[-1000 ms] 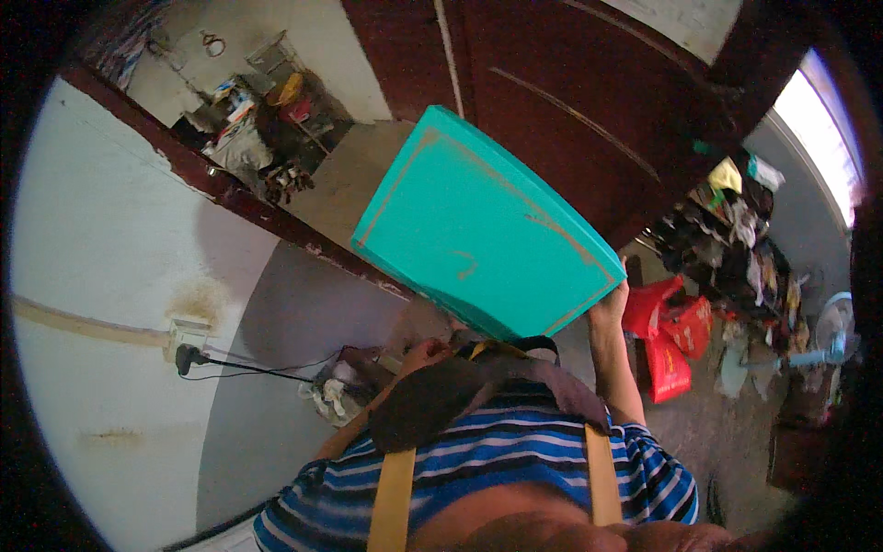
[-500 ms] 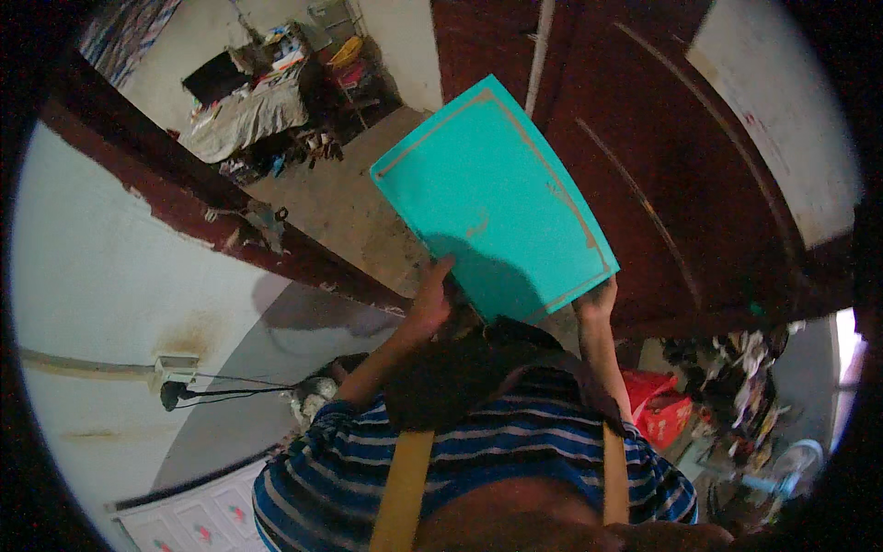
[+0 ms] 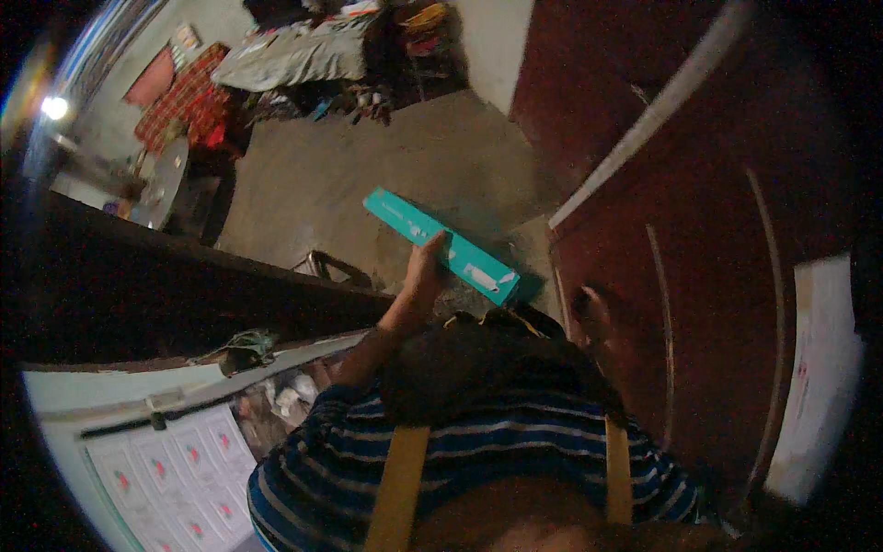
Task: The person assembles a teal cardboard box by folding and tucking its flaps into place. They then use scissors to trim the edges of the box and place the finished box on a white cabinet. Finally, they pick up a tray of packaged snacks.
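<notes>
A flat teal box (image 3: 469, 260) is tipped up, so its narrow side with pale marks and a torn white patch faces up. My left hand (image 3: 426, 270) is shut on it, the thumb lying over that narrow edge. My right hand (image 3: 593, 308) is away from the box, low beside the dark red door (image 3: 708, 248). It is dim and smeared there; whether it touches the door or holds anything cannot be made out.
A dark door frame (image 3: 184, 285) crosses on the left. Beyond lies a concrete floor (image 3: 340, 175), with a cloth-covered table (image 3: 294, 57) at the back. A round table (image 3: 168, 184) and red checked cloth (image 3: 189, 97) stand far left. A metal-framed item (image 3: 326, 267) is near the threshold.
The box has turned from broad face up to narrow edge up, now in my left hand alone. My right hand has let go and moved beside the door. The view has advanced into the doorway.
</notes>
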